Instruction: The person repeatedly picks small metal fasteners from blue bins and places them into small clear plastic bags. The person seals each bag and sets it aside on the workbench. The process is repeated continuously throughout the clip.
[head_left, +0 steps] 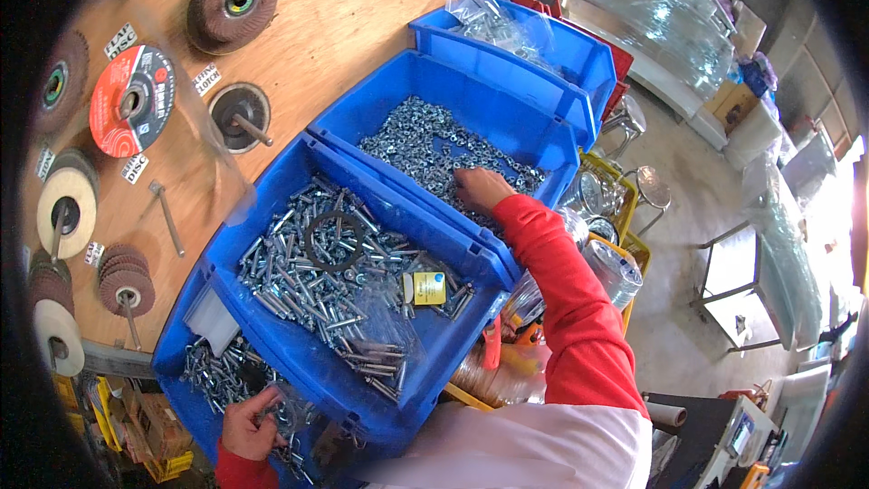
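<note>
My right hand (pixel 482 188) reaches into a blue bin full of small metal nuts (pixel 412 140). Its fingers are curled down among the nuts, so their tips and whatever they pinch are hidden. At the lower left, my left hand (pixel 250 426) is closed, thumb against fingers, over a blue bin of loose bolts (pixel 217 371). Clear plastic shows beside its fingertips, but what it holds is too small to make out. Between the hands, a larger blue bin (pixel 457 258) contains many anchor bolts (pixel 299 263), a black ring (pixel 333 241) and a yellow-labelled packet (pixel 429 289).
On the left stands a wooden board (pixel 326 9) with abrasive discs (pixel 233 5) on pegs. Beyond the nuts, another blue bin holds plastic bags (pixel 493 23). Right of the bins are yellow crates (pixel 608 174) and metal stools (pixel 650 186). A plastic-wrapped table (pixel 769 244) stands farther right.
</note>
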Demonstrator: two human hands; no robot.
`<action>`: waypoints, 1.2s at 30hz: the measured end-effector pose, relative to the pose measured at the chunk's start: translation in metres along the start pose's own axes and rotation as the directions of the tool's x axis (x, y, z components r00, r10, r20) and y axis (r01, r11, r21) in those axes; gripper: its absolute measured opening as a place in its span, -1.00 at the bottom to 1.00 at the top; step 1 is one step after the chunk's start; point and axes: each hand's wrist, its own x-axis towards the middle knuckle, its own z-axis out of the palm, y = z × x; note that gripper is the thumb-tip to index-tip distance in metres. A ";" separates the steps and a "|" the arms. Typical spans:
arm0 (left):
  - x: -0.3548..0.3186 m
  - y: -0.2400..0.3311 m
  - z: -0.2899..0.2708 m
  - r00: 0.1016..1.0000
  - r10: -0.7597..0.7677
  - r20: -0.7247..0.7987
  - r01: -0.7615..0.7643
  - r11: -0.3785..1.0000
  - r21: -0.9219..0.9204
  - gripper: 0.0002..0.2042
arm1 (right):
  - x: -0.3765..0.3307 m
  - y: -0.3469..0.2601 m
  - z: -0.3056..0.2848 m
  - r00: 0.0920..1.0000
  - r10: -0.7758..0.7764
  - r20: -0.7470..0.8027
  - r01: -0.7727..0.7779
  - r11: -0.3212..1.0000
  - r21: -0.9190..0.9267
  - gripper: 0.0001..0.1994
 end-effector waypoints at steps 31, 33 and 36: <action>0.028 -0.018 -0.029 0.842 0.430 0.325 -0.496 0.855 0.155 -0.79 | -0.175 -0.430 -0.068 0.803 -0.587 -0.098 0.545 0.659 0.518 -0.82; 0.028 -0.020 -0.032 0.860 0.389 0.331 -0.466 0.863 0.196 -0.81 | -0.173 -0.433 -0.067 0.799 -0.589 -0.120 0.561 0.659 0.501 -0.79; 0.027 -0.021 -0.035 0.847 0.447 0.288 -0.511 0.834 0.207 -0.80 | -0.172 -0.434 -0.069 0.805 -0.586 -0.094 0.548 0.673 0.496 -0.74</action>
